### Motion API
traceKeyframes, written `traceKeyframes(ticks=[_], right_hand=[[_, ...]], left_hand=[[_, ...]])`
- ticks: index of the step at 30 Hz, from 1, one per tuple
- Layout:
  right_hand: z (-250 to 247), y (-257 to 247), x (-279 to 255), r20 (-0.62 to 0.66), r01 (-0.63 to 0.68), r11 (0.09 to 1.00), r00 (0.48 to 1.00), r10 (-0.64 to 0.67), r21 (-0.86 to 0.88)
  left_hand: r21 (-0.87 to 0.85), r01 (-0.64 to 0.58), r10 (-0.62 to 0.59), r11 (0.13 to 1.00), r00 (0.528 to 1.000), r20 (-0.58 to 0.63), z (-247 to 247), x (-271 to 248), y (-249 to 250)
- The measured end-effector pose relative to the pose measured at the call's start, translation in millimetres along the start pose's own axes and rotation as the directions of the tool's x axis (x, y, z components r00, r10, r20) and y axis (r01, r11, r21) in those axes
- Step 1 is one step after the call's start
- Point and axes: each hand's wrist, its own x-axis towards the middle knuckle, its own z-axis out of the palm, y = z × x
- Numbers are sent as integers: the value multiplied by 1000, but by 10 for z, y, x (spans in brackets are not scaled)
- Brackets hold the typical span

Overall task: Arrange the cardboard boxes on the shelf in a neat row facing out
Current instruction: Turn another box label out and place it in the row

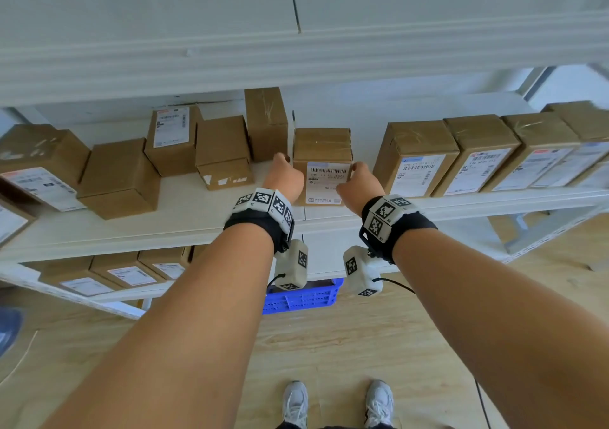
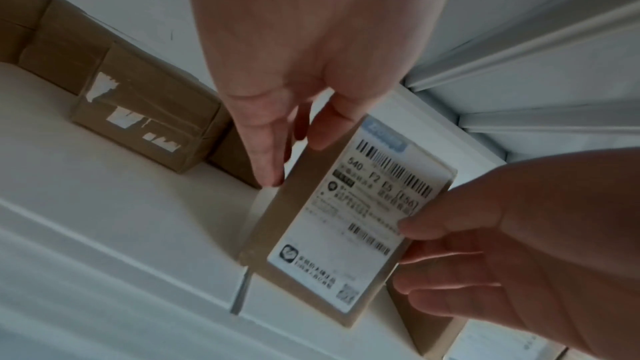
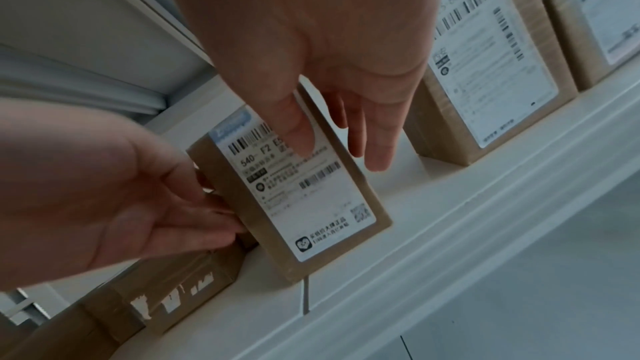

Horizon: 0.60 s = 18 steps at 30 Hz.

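on the left of the shelf, plain cardboard boxes were seen standing at mixed angles, some with no label turned outward, and one box with torn label scraps lay just left of the hands

the left hand was pressed against the left side of the labelled box, its fingers laid along the brown side wall and its thumb hooked over the front edge; that grip was closed on the box. the box stood upright near the front edge of the shelf, between the scattered group and the tidy row, with its white shipping label facing out. the right hand was clamped on the opposite side, thumb on the label and the other fingers behind the right edge

the box was judged light and stiff, since it was steadied by fingertips alone. its taped kraft surface looked smooth and the glossy label likely slippery, so the bare cardboard side walls were judged the better hold. its flat faces and square corners should let it slide on the smooth white shelf

to the right, a row of labelled boxes stood side by side, touching, labels outward
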Motion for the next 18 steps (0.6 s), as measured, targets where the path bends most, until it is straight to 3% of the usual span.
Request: traceKeyframes(ticks=[3,7,11,18], right_hand=[[-81,-54,-19,-30,34,999,999,-35,-16],[-262,-118,-17,-141,122,992,982,-127,-44],[-526,-119,39,-244,208,975,944,-222,-79],[-814,99,180,-283,248,944,910,-304,-219]], left_hand=[[-55,-115,112,992,992,-61,-73,-74,118],[23,-233,232,972,972,27,-53,-107,198],[125,-241,236,962,970,57,66,-72,222],[136,-250,251,959,968,10,291,-41,323]])
